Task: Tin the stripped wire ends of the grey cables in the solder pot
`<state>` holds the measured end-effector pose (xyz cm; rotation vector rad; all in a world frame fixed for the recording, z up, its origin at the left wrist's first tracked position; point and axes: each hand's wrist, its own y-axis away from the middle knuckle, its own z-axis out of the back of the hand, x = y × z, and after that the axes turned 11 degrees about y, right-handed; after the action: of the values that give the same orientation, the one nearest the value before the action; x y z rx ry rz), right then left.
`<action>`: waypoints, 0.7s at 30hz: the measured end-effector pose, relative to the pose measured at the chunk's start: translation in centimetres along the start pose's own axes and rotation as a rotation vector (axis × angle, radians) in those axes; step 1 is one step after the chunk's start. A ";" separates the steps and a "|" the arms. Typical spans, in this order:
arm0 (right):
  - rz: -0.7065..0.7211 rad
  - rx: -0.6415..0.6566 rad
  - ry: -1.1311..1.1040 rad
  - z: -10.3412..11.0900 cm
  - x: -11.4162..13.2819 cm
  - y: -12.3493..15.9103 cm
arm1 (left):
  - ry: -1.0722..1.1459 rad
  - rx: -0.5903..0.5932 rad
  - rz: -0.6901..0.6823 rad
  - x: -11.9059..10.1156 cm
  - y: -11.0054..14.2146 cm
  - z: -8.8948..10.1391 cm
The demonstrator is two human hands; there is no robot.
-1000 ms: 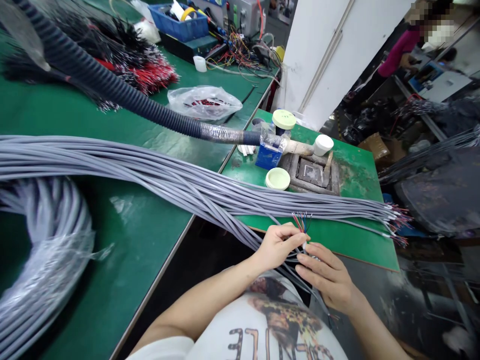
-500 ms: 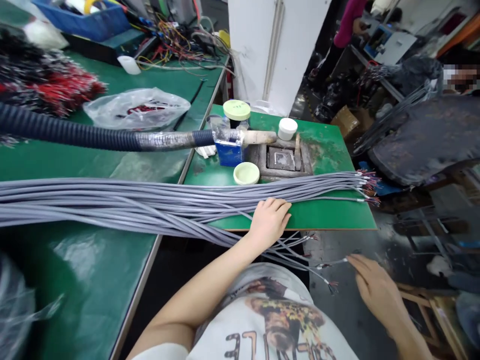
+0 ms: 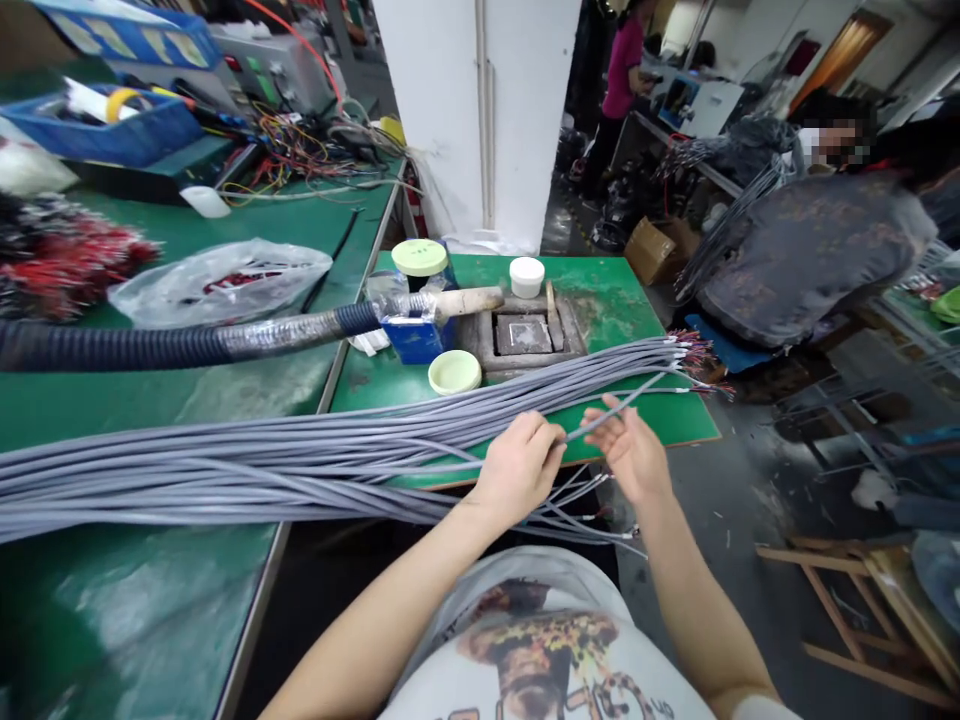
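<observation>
Left hand [image 3: 517,468]: fingers clamped on one grey cable [image 3: 645,387], held clear of the bundle [image 3: 300,470].
Right hand [image 3: 630,450]: fingers apart, just beside it.

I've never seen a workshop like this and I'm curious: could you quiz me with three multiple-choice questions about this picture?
1. On the green workbench, where is the pale green lid relative to the blue box?
A. On top of it
B. In front of it, nearer the person
C. Behind it

2. What colour is the sheath of the long cables?
A. Grey
B. Red
C. Yellow

3. What is the left hand doing with the single cable?
A. Cutting it with scissors
B. Lying apart from it
C. Holding it

Answers:
1. B: the lid lies on the bench on the person's side of the box.
2. A: the whole bundle shows grey.
3. C: its fingers close on the cable, while the right hand is open beside it.
</observation>
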<state>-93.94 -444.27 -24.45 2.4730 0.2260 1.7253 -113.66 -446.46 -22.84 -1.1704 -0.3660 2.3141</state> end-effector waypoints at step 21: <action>0.158 -0.116 1.114 0.2 4.1 4.7 | 0.932 -0.032 0.442 0.1 -0.5 -0.4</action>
<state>-92.10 -448.09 -19.89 1.2193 0.0056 2.8681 -113.22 -445.96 -22.90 -2.3333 0.2249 1.7837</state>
